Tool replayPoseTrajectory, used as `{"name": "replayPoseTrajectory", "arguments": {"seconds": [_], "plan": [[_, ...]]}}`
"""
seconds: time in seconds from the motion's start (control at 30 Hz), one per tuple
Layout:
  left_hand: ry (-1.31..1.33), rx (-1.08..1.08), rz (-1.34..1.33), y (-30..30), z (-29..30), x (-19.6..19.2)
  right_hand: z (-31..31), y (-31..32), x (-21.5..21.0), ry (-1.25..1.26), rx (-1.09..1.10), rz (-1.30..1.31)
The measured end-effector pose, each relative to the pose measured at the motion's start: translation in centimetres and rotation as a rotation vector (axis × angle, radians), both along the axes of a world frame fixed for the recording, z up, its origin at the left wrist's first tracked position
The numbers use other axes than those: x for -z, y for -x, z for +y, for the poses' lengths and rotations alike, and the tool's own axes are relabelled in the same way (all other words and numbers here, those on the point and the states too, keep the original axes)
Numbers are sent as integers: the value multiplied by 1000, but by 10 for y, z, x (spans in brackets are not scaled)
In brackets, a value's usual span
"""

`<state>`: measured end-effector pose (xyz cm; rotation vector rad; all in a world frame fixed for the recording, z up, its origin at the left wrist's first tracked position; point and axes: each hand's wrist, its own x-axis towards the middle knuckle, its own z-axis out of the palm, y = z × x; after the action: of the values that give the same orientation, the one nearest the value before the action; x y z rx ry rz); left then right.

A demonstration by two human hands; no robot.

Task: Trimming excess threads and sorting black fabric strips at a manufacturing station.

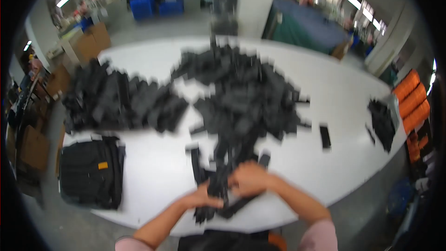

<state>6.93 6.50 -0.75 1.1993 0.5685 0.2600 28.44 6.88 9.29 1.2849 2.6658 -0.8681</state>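
At the near edge of the white table (153,176), both my hands are on a small bunch of black fabric straps (218,183). My left hand (200,197) grips the bunch from its left side, with the thumb lying across it. My right hand (251,179) is closed, its fingers curled on the upper right part of the same straps; what lies inside them is partly hidden. A longer black strip runs beneath my right hand toward the right. Just ahead lies a large loose heap of black fabric pieces (251,95), reaching almost to my hands. Blur hides fine detail.
Stacked black pieces (121,97) lie at the left, behind a black backpack (90,172) with an orange tag. A dark rectangular piece (325,136) and a small black pile (383,123) lie right. Orange rolls (411,100) stand beyond the right edge. Cardboard boxes (88,42) stand far left.
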Motion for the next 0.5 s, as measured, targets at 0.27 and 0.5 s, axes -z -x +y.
{"name": "replayPoseTrajectory", "arguments": {"seconds": [0.27,0.5], "plan": [[550,-673,-173,46,-13,-8,-2,-35,19,-360,1041,891],[599,-748,-206,61,-32,25,-52,24,88,-115,997,535]]}}
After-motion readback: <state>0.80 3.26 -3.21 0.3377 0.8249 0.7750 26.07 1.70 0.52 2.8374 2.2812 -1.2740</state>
